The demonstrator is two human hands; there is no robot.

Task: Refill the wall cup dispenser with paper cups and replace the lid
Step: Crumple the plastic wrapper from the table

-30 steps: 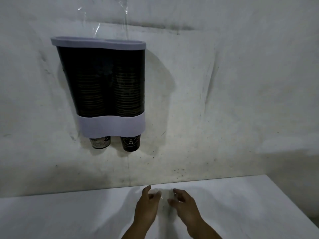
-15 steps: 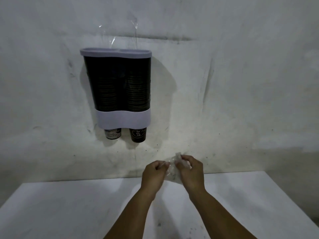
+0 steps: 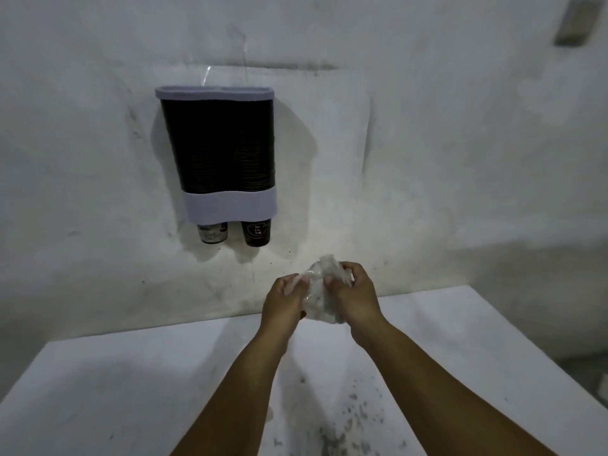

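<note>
The cup dispenser (image 3: 222,149) hangs on the wall at upper left, its two dark tubes packed with stacked paper cups. A pale lilac lid (image 3: 214,93) sits on top of it. One cup bottom (image 3: 213,232) and another (image 3: 256,233) poke out under the lilac lower band. Below and right of the dispenser, my left hand (image 3: 284,299) and my right hand (image 3: 353,292) squeeze a crumpled clear plastic wrapper (image 3: 320,292) between them, held above the table's far edge.
A white table (image 3: 115,390) spans the lower frame, with dark specks near its front right. The stained white wall (image 3: 427,159) rises behind it. A strip of clear tape (image 3: 241,54) sticks above the dispenser. A grey fixture (image 3: 574,23) sits at top right.
Both hands lifted the clear wrapper off the table and bunched it into a ball. The view has shifted, so the dispenser now appears farther right and lower.
</note>
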